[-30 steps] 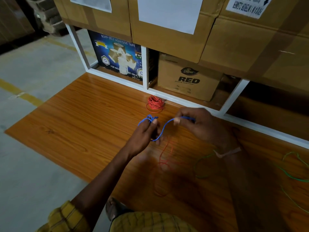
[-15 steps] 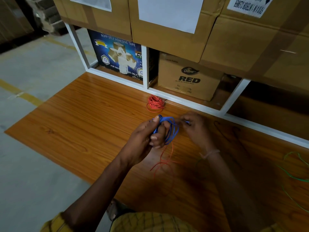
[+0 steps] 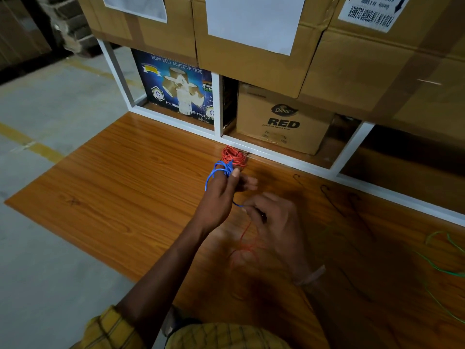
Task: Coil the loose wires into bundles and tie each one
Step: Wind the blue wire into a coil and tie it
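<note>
Left hand: fingers are curled round the blue coil at centre frame.
Right hand: the coil's tail is pinched just below the left hand.
Blue coil: judged light, thin and springy; loops would likely spread unless gripped across the bunch.
Red bundle: lies finished above the hands.
Green wire: lies loose at right.

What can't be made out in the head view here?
- Blue wire coil: whether it is tied; the left hand grips it and covers part of it.
- Right hand: motion-blurred, so the fingers' hold on the blue tail is unclear.
- Loose red wire: partly behind both hands, in shadow.
- Green wire: cut off by the right edge.
- Red bundle: any tie too small to see.
</note>
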A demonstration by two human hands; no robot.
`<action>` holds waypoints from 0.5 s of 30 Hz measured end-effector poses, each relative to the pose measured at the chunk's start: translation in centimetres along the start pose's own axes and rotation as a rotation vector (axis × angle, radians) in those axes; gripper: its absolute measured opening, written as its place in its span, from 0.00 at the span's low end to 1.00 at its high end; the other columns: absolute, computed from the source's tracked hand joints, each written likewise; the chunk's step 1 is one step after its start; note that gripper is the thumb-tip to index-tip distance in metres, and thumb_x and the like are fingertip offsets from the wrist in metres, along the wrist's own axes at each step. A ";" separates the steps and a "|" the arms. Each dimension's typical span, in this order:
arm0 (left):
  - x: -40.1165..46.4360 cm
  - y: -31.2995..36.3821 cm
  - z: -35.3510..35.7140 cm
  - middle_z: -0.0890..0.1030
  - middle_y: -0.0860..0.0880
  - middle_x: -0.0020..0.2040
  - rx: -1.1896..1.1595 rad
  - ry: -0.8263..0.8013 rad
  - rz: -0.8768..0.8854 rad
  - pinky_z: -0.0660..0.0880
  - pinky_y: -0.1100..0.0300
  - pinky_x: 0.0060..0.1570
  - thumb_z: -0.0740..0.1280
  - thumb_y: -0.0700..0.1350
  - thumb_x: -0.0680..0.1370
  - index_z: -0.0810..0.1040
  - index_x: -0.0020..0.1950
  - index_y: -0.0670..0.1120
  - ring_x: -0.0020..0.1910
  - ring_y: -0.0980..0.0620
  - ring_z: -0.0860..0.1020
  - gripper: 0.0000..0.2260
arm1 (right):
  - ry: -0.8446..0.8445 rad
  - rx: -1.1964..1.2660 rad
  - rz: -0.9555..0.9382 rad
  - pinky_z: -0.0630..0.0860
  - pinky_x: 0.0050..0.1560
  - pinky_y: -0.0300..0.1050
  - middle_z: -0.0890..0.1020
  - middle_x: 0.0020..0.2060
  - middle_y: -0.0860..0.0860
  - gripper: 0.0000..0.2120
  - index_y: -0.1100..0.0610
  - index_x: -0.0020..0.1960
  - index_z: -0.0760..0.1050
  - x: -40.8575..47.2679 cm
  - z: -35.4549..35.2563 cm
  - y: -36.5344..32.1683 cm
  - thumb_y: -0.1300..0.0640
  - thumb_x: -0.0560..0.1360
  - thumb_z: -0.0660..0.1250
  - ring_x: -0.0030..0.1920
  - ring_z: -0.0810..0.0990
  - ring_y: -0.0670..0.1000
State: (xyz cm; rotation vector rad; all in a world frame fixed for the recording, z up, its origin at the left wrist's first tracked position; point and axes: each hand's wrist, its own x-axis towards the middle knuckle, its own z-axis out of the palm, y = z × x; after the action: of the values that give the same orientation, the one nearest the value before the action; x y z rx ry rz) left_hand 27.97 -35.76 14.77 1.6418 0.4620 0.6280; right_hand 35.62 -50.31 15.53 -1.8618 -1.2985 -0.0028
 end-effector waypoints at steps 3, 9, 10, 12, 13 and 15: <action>0.5 -0.6 -0.4 0.80 0.53 0.40 0.317 -0.036 0.110 0.78 0.46 0.46 0.58 0.51 0.88 0.76 0.48 0.44 0.41 0.53 0.79 0.16 | 0.108 0.023 -0.018 0.77 0.39 0.45 0.83 0.44 0.48 0.03 0.55 0.47 0.82 0.8 -0.7 -0.9 0.63 0.77 0.73 0.41 0.80 0.42; 0.3 -0.4 -0.6 0.80 0.49 0.37 0.531 -0.011 0.213 0.76 0.45 0.41 0.51 0.60 0.86 0.78 0.54 0.41 0.37 0.50 0.81 0.26 | 0.199 0.032 -0.046 0.77 0.36 0.49 0.81 0.41 0.47 0.03 0.56 0.47 0.82 0.9 -0.7 -1.8 0.62 0.77 0.75 0.38 0.79 0.46; 0.3 -0.5 -0.7 0.80 0.50 0.37 0.542 0.016 0.222 0.76 0.46 0.41 0.51 0.59 0.86 0.79 0.52 0.43 0.37 0.51 0.81 0.25 | 0.216 0.055 -0.047 0.77 0.36 0.47 0.81 0.41 0.48 0.02 0.56 0.47 0.82 0.8 -1.0 -2.1 0.62 0.77 0.75 0.38 0.80 0.46; 0.5 -0.8 -1.0 0.78 0.49 0.35 0.407 0.034 0.182 0.75 0.50 0.39 0.54 0.55 0.87 0.81 0.47 0.45 0.34 0.53 0.78 0.22 | 0.267 0.119 -0.033 0.77 0.38 0.44 0.82 0.41 0.48 0.02 0.57 0.48 0.83 0.9 -1.8 -2.4 0.62 0.77 0.75 0.39 0.81 0.46; 0.6 -0.9 -1.2 0.77 0.45 0.33 0.272 0.018 0.115 0.71 0.51 0.37 0.56 0.54 0.87 0.81 0.44 0.45 0.31 0.52 0.75 0.21 | 0.297 0.139 -0.014 0.77 0.39 0.42 0.82 0.42 0.48 0.02 0.57 0.48 0.83 1.0 -2.3 -2.3 0.62 0.77 0.75 0.40 0.81 0.45; 0.7 -0.9 -1.8 0.70 0.38 0.28 0.011 -0.077 -0.040 0.63 0.53 0.34 0.57 0.54 0.86 0.80 0.39 0.42 0.27 0.48 0.67 0.23 | 0.342 0.151 0.049 0.77 0.40 0.44 0.82 0.43 0.47 0.03 0.57 0.50 0.81 1.4 -2.9 -1.6 0.62 0.77 0.74 0.43 0.81 0.46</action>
State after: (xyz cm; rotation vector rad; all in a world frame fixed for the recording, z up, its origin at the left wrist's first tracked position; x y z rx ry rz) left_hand 27.37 -33.79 14.13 1.6574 0.4415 0.5314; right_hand 36.29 -50.94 19.03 -1.6771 -0.9898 -0.1845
